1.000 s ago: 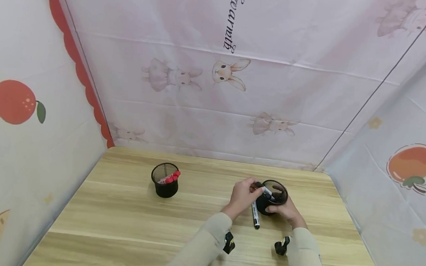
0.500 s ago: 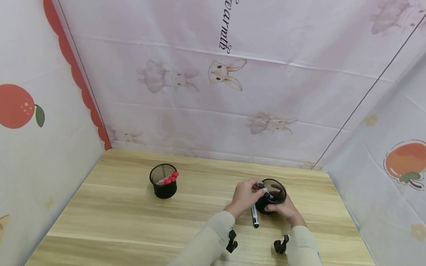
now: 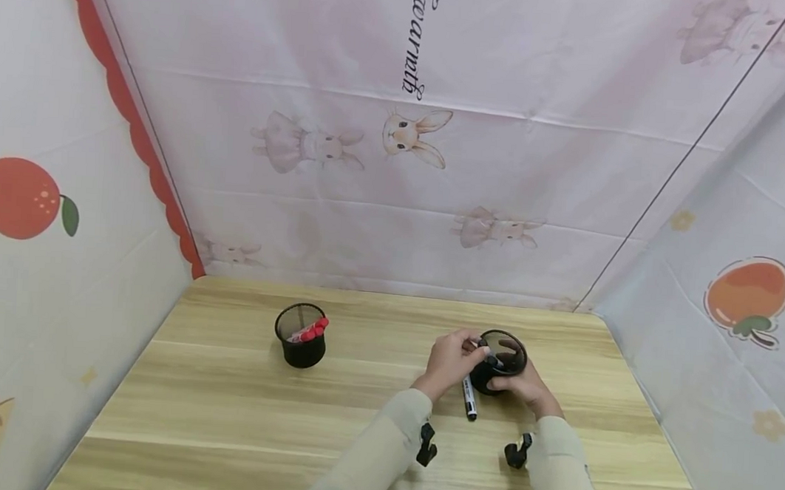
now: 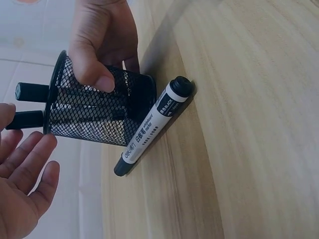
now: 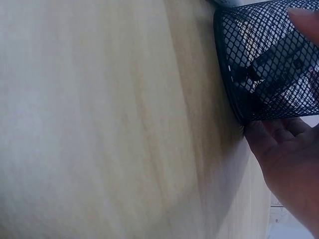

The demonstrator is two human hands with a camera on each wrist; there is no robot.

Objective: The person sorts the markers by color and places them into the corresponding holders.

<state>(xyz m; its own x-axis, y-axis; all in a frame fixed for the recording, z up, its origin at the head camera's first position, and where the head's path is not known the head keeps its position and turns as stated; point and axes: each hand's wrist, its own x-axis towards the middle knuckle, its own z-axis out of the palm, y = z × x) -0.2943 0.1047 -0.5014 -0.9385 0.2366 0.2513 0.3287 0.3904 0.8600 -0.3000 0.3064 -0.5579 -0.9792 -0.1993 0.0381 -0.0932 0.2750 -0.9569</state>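
Note:
At the right of the table, a black mesh pen holder (image 3: 482, 381) stands upright. My right hand (image 3: 528, 387) grips it round its side, thumb on the near face and fingers behind. My left hand (image 3: 449, 363) is at the rim, its thumb and fingers pinching the capped end of a black marker (image 4: 25, 120) whose body is inside the mesh. Another marker's black cap (image 4: 32, 92) sticks out beside it. A loose black whiteboard marker (image 4: 149, 129) with a white label lies on the table against the holder's base.
A second black mesh pen holder (image 3: 303, 353) with red-capped markers (image 3: 313, 330) stands at the left of the wooden table (image 3: 224, 414). Printed cloth walls (image 3: 340, 227) enclose the back and both sides. Black wrist mounts (image 3: 427, 445) sit at the sleeves.
The marker in my left hand has gone from slanting over the rim to lower inside the holder. My right hand keeps its grip. The head view has shifted slightly.

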